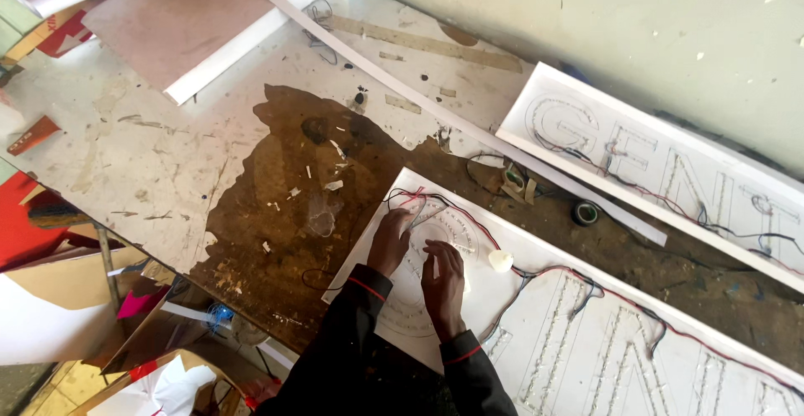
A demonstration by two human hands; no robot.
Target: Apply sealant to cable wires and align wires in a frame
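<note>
panel: we've got both hands on the near white sign panel (578, 341), at its round letter outline, w/ red/black wiring (456, 209) just beyond our fingertips.
L hand (390, 240): fingers curled together, tips at the wiring; can't tell if pinching it.
R hand (443, 282): fingers bunched, pressed on panel, just right of L.
white cap (500, 260): right of R fingers, near.
tape roll (585, 213): further right, well apart.
2nd panel (670, 173): beyond, by wall.
bench (167, 165): worn, left of fingers.
</note>
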